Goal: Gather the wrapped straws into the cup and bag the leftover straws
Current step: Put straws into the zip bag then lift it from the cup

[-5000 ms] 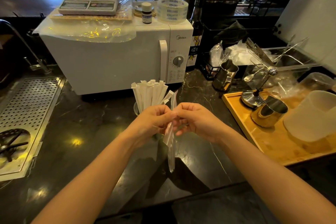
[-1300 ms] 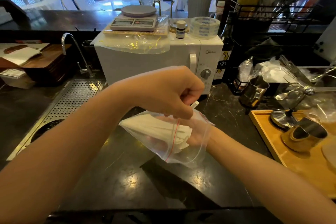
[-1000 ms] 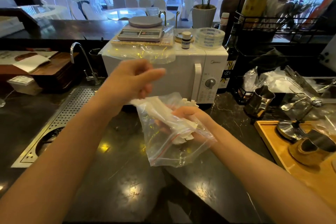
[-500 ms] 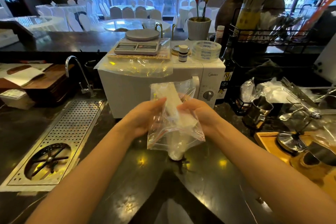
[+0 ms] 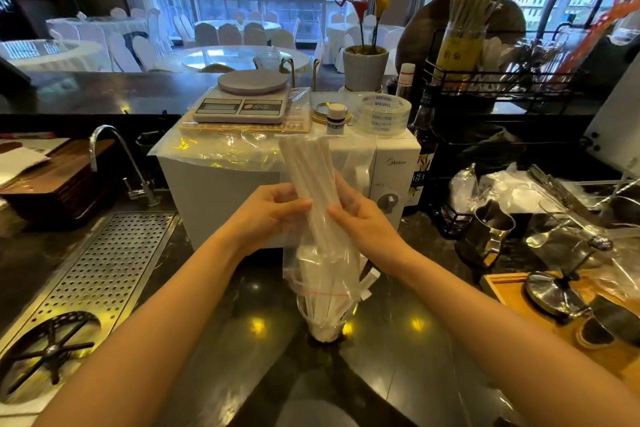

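- left hand (image 5: 268, 210) and right hand (image 5: 360, 218) both have fingers pinched on the zip bag (image 5: 323, 253) of wrapped straws (image 5: 308, 177)
- bag stands upright over the cup (image 5: 323, 322), 6 o'clock of the microwave (image 5: 221, 198) on the worktop (image 5: 242, 322)

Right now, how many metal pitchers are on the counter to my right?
2: one steel pitcher beside the black wire rack, one brass-coloured pitcher on the wooden tray. Plastic bags may hide others.
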